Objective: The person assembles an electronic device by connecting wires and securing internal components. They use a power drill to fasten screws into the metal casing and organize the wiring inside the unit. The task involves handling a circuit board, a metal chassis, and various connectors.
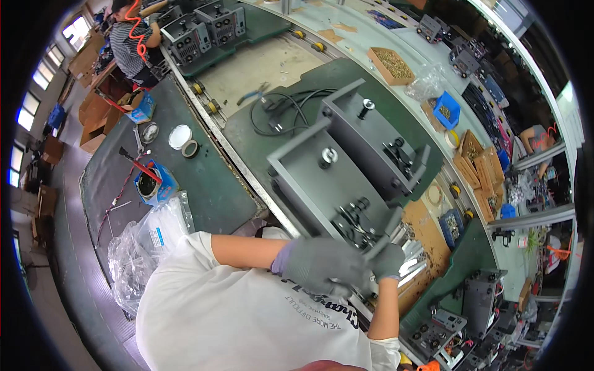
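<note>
My left hand (322, 264), in a grey glove, reaches across the near end of a dark grey metal housing (331, 182). Its fingers are smeared by motion. Close beside it, my right hand (388, 261), also gloved, is curled at the end of the housing's handle (382, 238); what its fingers hold is hidden. Black cables and fittings (356, 222) sit on the housing's near end, and a silver-topped knob (328, 157) stands on its upper face. A second similar housing (371, 145) lies alongside, bearing its own knob (367, 108). Shiny metal tubes (411, 263) lie right of my right hand.
Both housings rest on a green board (247, 133) with a black power cable (253, 117) and pliers (252, 94). To the left, a bench (210, 204) carries a blue carton (158, 182) and plastic bags (148, 241). Screw boxes (391, 66) line the right; another person (130, 46) works far left.
</note>
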`<state>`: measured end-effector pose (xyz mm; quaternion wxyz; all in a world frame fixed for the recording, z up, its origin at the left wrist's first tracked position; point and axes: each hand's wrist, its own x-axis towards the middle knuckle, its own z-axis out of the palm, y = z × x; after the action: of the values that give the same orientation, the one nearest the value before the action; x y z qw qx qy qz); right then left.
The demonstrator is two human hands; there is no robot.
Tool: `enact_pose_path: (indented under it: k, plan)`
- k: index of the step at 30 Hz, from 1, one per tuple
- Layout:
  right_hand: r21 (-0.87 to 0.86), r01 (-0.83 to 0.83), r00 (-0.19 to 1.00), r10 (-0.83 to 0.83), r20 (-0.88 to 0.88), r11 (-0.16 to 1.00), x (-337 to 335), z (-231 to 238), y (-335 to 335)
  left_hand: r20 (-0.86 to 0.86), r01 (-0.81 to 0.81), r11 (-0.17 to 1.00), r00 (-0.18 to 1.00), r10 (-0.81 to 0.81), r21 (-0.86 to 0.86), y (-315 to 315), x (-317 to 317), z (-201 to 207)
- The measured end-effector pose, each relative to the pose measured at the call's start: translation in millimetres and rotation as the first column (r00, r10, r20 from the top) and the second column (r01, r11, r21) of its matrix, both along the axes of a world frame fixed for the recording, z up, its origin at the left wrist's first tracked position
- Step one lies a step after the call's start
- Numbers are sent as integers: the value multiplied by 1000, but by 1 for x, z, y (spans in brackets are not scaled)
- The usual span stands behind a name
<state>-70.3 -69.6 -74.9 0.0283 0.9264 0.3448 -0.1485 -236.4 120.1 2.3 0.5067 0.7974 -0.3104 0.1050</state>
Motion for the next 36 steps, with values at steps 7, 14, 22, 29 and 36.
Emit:
enact_pose_path:
  k: [7, 14, 22, 29, 36]
  plan:
    - [940, 99, 888, -456, 65, 327, 42, 23, -95, 85, -247, 712, 963, 256, 657, -23, 23, -6]
    - [231, -390, 814, 217, 539, 892, 88, 116, -66, -93, 12, 727, 993, 71, 686, -78, 53, 2]
    - [4, -129, 960, 123, 253, 992, 106, 143, -57, -13, -127, 945, 990, 137, 301, -77, 41, 13]
    - [-346, -16, 932, 139, 334, 938, 102, 295, -21, -211, -304, 898, 946, 246, -318, -47, 40, 14]
    - [-784, -13, 881, 378, 285, 620, 139, 224, 49, -427, -397, 354, 904, -9, -847, -53, 62, -89]
